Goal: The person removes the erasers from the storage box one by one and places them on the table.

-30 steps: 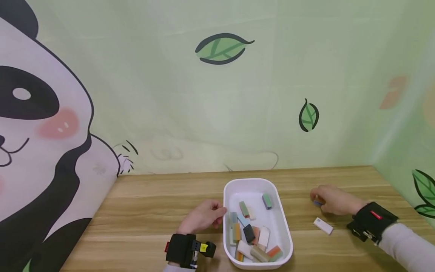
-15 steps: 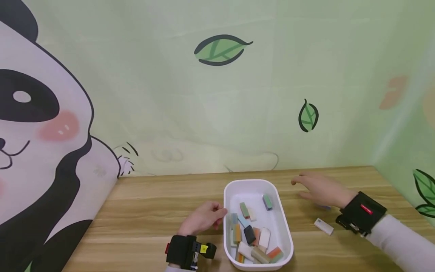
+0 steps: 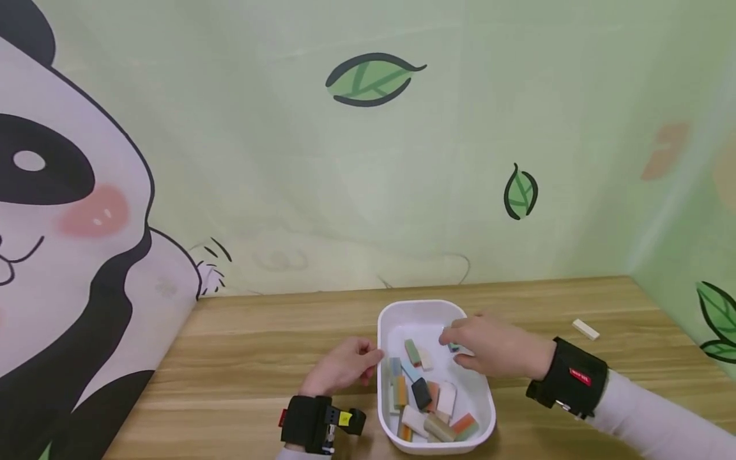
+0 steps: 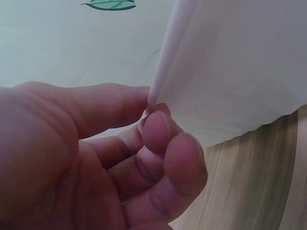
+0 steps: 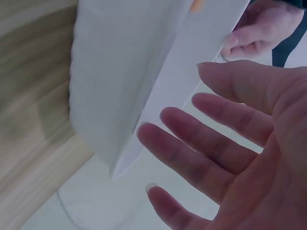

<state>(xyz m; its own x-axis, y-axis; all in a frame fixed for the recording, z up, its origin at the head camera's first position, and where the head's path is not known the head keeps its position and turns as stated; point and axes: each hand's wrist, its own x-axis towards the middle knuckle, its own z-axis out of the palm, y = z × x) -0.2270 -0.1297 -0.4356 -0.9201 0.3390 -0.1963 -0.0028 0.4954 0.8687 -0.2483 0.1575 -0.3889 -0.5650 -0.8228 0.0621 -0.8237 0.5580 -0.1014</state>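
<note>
A white tray (image 3: 397,327) holds several small eraser-like blocks, among them a black block (image 3: 421,394), a green and red block (image 3: 411,352) and an orange and green block (image 3: 464,427). My left hand (image 3: 343,368) pinches the left rim; in the left wrist view the thumb and a finger meet at the tray's edge (image 4: 158,72). Over the tray's right side reaches my right hand (image 3: 497,348), partly covering a green block (image 3: 453,347). The right wrist view shows its fingers (image 5: 187,153) spread and relaxed, with nothing between them.
A white block (image 3: 585,329) lies on the wooden table (image 3: 259,345) to the right, behind my right wrist. A printed cloth (image 3: 437,153) with leaves and a panda hangs behind the table. My right forearm hides part of the tabletop.
My right hand has moved left from the right part of the table to over the tray. The far-right white block now shows; two nearer blocks are hidden by the arm. My left hand stays.
</note>
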